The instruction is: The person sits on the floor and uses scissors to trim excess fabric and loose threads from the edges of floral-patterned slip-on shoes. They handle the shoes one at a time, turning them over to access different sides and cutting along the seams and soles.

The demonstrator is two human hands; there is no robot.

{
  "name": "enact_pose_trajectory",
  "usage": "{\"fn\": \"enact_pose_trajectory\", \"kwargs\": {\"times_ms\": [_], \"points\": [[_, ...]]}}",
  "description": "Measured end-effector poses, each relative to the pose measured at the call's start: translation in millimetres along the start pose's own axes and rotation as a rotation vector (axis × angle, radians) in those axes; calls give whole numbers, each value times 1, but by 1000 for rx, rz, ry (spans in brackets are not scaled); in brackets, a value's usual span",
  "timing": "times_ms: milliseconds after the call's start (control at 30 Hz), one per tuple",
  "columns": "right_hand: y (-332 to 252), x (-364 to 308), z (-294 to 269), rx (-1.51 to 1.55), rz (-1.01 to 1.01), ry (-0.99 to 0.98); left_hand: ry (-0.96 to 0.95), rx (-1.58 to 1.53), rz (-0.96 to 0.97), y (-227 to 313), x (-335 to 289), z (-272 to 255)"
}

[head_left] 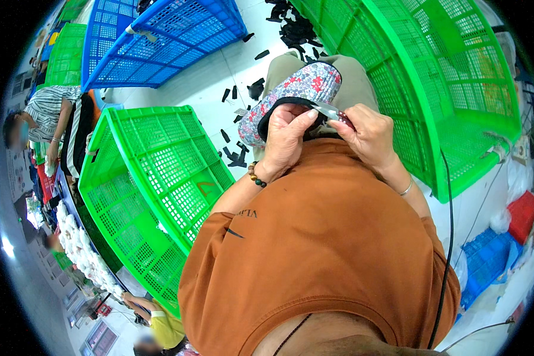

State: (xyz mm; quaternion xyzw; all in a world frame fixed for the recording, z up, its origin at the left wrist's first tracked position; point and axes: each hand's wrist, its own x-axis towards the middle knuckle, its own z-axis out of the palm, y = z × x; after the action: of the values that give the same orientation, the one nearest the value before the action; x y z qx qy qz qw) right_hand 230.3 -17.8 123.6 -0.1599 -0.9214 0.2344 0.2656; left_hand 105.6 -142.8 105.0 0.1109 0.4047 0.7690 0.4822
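Note:
On my lap rests a padded floral fabric piece point(312, 82) with black edging, shaped somewhat like a slipper. My left hand point(283, 136) is closed on its black edge, the thumb pressing toward the right and some fingers tucked inside. From the right, my right hand point(369, 132) grips small scissors point(327, 111) with metal blades and a dark reddish handle. The blades point left and lie against the black edging beside my left thumb. Whether they are spread or closed on anything is too small to tell.
Green crates stand close at my left point(178, 172) and right point(397, 107), with a blue crate point(178, 41) at the far left. Black scraps point(296, 28) litter the white floor ahead. A dark cable point(450, 237) hangs by my right side. Two people are off to the left.

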Motion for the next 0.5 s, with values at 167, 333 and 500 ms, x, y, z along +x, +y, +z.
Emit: {"fn": "enact_pose_trajectory", "kwargs": {"times_ms": [167, 333, 500], "points": [[0, 0, -3, 16, 11, -13, 10, 0, -3, 0, -1, 3], [1, 0, -1, 17, 18, 1, 10, 8, -12, 1, -1, 6], [1, -1, 1, 82, 72, 1, -5, 23, -15, 0, 0, 4]]}}
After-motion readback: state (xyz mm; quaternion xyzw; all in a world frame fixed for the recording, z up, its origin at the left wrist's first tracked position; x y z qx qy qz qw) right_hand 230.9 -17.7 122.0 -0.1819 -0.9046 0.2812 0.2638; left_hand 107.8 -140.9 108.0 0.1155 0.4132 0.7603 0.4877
